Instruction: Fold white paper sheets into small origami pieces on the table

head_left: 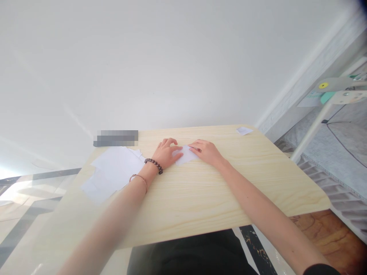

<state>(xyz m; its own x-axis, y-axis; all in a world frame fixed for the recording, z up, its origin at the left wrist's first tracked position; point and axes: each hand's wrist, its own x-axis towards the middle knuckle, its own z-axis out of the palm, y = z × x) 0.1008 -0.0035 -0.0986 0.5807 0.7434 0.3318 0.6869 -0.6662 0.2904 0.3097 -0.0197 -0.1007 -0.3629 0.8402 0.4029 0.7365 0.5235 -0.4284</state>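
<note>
Paper [186,156] lies on the table [186,206] between my left hand [166,152] and right hand [208,151], seemingly longest left to right; left fingers parted at its left end; right fingers curled at its right, pinch unclear.

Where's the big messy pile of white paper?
In the head view, the paper pile lies on the left side of the table, just left of the left hand and its beaded bracelet, nearer than the dark pixelated patch.
</note>
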